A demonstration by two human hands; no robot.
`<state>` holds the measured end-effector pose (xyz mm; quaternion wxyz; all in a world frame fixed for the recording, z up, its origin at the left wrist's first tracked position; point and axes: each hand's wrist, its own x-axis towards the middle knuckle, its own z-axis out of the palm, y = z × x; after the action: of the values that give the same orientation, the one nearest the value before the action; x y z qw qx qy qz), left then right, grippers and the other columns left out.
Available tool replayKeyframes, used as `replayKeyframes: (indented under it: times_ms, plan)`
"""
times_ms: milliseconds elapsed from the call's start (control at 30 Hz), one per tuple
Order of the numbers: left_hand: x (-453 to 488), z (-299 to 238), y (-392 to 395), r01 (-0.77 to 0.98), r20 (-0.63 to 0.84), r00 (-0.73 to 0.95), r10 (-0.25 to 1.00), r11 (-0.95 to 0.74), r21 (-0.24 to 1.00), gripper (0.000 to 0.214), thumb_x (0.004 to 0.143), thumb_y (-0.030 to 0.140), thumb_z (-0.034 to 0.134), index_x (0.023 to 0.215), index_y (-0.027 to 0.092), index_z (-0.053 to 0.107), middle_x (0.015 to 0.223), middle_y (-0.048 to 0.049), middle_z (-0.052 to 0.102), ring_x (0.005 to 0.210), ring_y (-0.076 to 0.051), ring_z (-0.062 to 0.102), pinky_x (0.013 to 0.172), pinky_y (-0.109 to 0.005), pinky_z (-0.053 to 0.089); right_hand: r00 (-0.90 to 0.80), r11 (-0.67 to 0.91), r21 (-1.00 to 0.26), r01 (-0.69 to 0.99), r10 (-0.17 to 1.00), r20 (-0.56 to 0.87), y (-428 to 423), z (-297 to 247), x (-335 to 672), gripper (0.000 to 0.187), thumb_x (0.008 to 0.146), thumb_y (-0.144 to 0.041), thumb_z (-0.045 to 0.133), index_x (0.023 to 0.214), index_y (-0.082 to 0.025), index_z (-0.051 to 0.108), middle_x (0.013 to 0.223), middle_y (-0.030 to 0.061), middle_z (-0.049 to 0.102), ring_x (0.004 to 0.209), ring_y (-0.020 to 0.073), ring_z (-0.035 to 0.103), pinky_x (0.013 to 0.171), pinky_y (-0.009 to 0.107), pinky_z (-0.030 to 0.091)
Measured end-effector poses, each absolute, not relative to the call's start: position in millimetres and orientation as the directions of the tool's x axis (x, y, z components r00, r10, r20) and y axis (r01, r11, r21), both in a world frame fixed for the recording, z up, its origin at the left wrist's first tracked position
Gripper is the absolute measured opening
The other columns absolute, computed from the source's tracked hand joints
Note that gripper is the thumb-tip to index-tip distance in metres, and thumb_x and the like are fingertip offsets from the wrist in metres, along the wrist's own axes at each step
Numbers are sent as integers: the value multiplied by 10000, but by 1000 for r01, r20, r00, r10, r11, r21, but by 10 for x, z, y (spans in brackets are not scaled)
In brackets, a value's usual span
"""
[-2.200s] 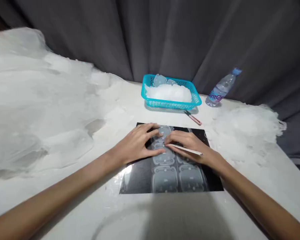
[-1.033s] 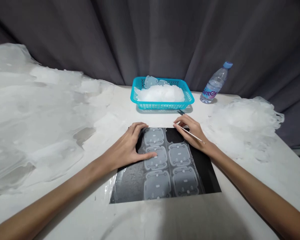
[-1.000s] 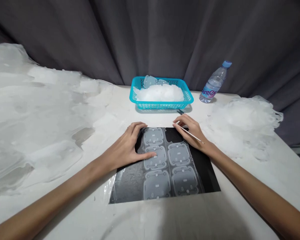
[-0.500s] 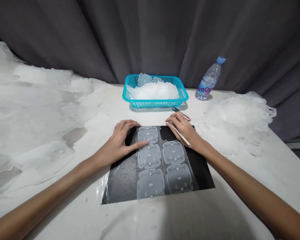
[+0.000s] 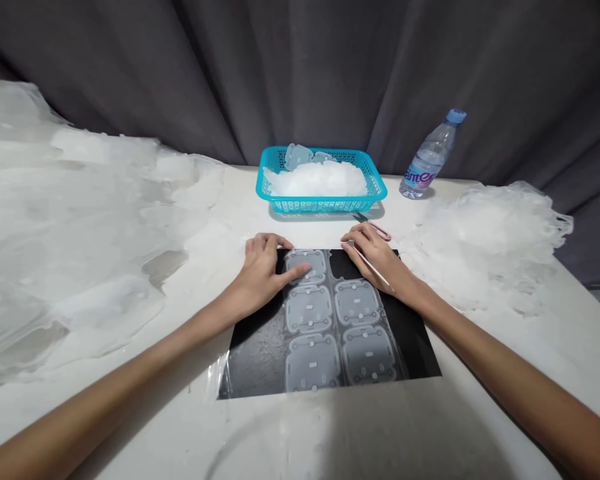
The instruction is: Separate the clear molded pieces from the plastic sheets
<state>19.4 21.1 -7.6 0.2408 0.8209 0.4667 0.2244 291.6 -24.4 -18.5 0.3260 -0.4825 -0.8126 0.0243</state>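
A clear plastic sheet of rounded-square die-cut pieces (image 5: 330,320) lies on a black mat (image 5: 410,333) on the white table. My left hand (image 5: 265,270) rests on the sheet's far left corner, fingers spread, thumb pressing the top left piece. My right hand (image 5: 377,257) sits at the sheet's far right corner, fingers pinched round a thin white stick (image 5: 375,270) that runs back along the hand. The top right cell of the sheet shows bare black mat.
A turquoise basket (image 5: 375,190) of clear plastic pieces stands behind the mat. A pink-handled tool (image 5: 375,229) lies in front of it. A water bottle (image 5: 430,160) stands at the back right. Heaps of clear plastic film lie left (image 5: 80,220) and right (image 5: 485,240).
My left hand has slid from the sheet's second row up to its far left corner. My right hand moved off the sheet's middle to the far right corner, where a cell now shows black mat.
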Motion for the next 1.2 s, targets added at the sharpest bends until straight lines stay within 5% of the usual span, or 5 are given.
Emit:
replayKeyframes:
  times_ms: [167, 367, 567, 867, 1200]
  plan:
    - [280, -6, 98, 507, 194, 511, 837, -476, 719, 350, 958, 558, 637, 1054, 226, 588, 1169, -75, 595, 1168, -282, 520, 1066, -472, 424, -312, 534, -350, 770, 793, 524, -251, -193, 2903, 171, 1091, -239, 437, 1135, -211, 600, 1098, 120, 596, 1053, 259, 635, 990, 436, 525]
    - [243, 64, 41, 252, 25, 569, 822, -203, 946, 337, 986, 530, 644, 1070, 258, 464, 839, 22, 699, 705, -161, 659, 654, -288, 513, -279, 508, -320, 800, 786, 552, -270, -190, 2903, 202, 1096, -251, 421, 1148, -217, 613, 1136, 126, 570, 930, 228, 643, 892, 416, 553]
    - [244, 45, 65, 106, -20, 610, 792, -56, 993, 347, 976, 511, 670, 1061, 261, 446, 821, 10, 770, 686, -181, 745, 595, -271, 578, -252, 483, -329, 812, 797, 548, -280, -195, 2917, 260, 1099, -267, 398, 1191, -209, 635, 1221, 153, 540, 829, 198, 619, 820, 402, 556]
    - [210, 151, 75, 150, -67, 712, 699, -58, 987, 590, 852, 364, 827, 1295, 278, 446, 993, -17, 758, 847, -190, 732, 706, -287, 581, -302, 500, -320, 805, 808, 505, -267, -183, 2934, 281, 1108, -256, 393, 1227, -230, 647, 1209, 126, 626, 1018, 230, 656, 887, 368, 535]
    - [273, 25, 250, 241, 81, 552, 830, -251, 938, 402, 847, 451, 811, 1104, 242, 583, 728, 47, 540, 612, -134, 462, 548, -264, 364, -173, 457, -363, 812, 782, 598, -274, -193, 2957, 292, 1112, -276, 360, 1193, -253, 640, 1105, 113, 658, 1055, 278, 666, 940, 448, 559]
